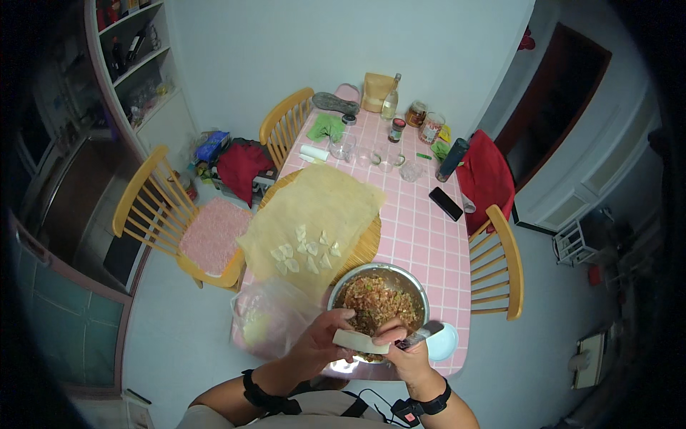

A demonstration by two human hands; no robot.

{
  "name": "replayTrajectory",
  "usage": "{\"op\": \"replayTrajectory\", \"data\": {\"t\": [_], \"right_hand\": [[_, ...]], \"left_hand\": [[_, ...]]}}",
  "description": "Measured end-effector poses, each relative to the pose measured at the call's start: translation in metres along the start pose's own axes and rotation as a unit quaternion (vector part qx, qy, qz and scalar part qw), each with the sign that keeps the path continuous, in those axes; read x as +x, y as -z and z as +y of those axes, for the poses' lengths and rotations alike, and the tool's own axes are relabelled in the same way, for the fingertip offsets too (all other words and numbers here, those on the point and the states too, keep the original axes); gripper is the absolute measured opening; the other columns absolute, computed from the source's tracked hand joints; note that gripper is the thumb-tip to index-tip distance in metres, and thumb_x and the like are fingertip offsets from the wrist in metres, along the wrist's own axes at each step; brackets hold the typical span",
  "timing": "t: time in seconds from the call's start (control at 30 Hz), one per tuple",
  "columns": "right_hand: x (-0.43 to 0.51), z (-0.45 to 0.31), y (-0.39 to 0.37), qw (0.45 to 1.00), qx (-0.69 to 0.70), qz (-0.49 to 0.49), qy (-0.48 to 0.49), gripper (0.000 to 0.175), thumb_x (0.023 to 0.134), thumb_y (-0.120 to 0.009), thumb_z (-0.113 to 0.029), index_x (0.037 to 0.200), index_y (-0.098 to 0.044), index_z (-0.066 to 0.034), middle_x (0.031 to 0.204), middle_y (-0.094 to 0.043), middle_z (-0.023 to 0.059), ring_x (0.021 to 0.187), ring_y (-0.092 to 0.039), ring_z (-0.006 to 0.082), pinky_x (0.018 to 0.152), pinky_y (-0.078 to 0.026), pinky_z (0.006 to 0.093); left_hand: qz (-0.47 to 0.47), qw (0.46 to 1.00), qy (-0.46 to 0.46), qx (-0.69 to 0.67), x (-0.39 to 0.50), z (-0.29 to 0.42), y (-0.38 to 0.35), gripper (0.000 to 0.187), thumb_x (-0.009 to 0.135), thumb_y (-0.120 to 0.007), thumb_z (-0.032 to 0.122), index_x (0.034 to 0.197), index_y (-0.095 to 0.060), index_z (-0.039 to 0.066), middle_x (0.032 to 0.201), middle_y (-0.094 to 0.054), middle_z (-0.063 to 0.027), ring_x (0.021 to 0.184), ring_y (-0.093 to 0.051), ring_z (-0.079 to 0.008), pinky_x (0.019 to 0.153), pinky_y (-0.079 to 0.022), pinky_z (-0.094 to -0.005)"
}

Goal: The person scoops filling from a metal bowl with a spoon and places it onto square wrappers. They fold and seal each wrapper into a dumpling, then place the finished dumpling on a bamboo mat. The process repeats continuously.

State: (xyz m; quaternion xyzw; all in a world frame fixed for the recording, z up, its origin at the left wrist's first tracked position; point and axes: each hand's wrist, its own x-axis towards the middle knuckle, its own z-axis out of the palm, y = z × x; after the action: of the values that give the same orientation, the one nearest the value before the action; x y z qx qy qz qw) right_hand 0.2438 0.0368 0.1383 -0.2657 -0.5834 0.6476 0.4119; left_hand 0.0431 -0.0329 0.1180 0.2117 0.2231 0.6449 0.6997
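Note:
My left hand (pixel 323 339) grips one end of a pale dough wrapper (pixel 360 341), which looks folded into a strip. At its other end, the fingers of my right hand (pixel 411 360) pinch it too. That same hand also holds a flat metal utensil (pixel 423 333) pointing out to the right. Directly beneath both hands is a stainless steel bowl (pixel 423 292) of minced filling (pixel 378 300) with green bits. Beyond it, several small wrapped dumplings (pixel 302 249) lie on a beige cloth (pixel 329 204) over a round woven tray (pixel 370 241).
A clear plastic bag (pixel 273 316) with something pale inside lies left of the bowl on the pink tiled table (pixel 450 252). Right of the bowl is a light blue lid or dish (pixel 442 342). Farther back are a phone (pixel 446 204), a dark flask (pixel 453 160), glass cups (pixel 343 146) and jars (pixel 431 128).

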Motion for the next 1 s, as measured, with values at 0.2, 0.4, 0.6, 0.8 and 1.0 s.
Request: {"op": "replayTrajectory", "data": {"t": [0.2,0.4,0.6,0.8,1.0], "right_hand": [[0.004,0.005,-0.032,0.966,0.252,0.016,-0.046,0.009,0.087,-0.069,0.001,0.095,-0.070,-0.0020,0.110,-0.062,0.0156,0.101,-0.061,0.0245,0.090,-0.050,0.0359],[0.025,-0.005,-0.044,0.947,0.317,-0.041,-0.023,0.008,0.086,-0.069,0.001,0.093,-0.070,-0.0028,0.107,-0.064,0.0163,0.097,-0.063,0.0257,0.088,-0.051,0.0372],[0.055,-0.049,-0.048,0.954,-0.248,-0.118,0.118,0.024,0.076,-0.081,-0.002,0.099,-0.076,-0.0067,0.095,-0.069,0.0071,0.085,-0.070,0.0231,0.070,-0.056,0.0322],[0.074,-0.053,-0.073,0.942,-0.309,-0.042,0.128,0.028,0.071,-0.081,0.004,0.097,-0.078,-0.0061,0.084,-0.071,0.0075,0.076,-0.071,0.0208,0.066,-0.056,0.0299],[0.088,-0.036,-0.077,0.929,-0.336,-0.043,0.146,0.032,0.070,-0.081,-0.002,0.101,-0.074,-0.0093,0.088,-0.070,0.0078,0.076,-0.070,0.0251,0.064,-0.056,0.0335]], "left_hand": [[-0.120,0.992,-0.025,0.030,0.010,0.021,0.021,0.019,0.091,-0.069,0.000,0.109,-0.066,0.000,0.099,-0.061,-0.0100,0.083,-0.067,-0.0222,0.077,-0.057,-0.0369],[-0.149,0.977,-0.039,0.147,0.016,0.054,0.021,0.010,0.090,-0.073,0.008,0.096,-0.069,0.000,0.096,-0.066,-0.0101,0.083,-0.067,-0.0203,0.077,-0.054,-0.0323],[-0.108,0.840,-0.166,0.505,0.026,0.103,0.008,0.014,0.080,-0.081,0.004,0.090,-0.071,0.004,0.082,-0.069,-0.0057,0.077,-0.068,-0.0187,0.069,-0.054,-0.0308],[-0.068,0.750,-0.247,0.610,0.026,0.121,-0.002,0.019,0.076,-0.082,0.003,0.091,-0.072,0.006,0.082,-0.070,-0.0070,0.073,-0.071,-0.0212,0.062,-0.056,-0.0312],[-0.083,0.751,-0.258,0.602,0.030,0.130,0.013,0.020,0.078,-0.082,0.005,0.095,-0.072,0.006,0.084,-0.070,-0.0077,0.074,-0.071,-0.0217,0.061,-0.056,-0.0312]]}}
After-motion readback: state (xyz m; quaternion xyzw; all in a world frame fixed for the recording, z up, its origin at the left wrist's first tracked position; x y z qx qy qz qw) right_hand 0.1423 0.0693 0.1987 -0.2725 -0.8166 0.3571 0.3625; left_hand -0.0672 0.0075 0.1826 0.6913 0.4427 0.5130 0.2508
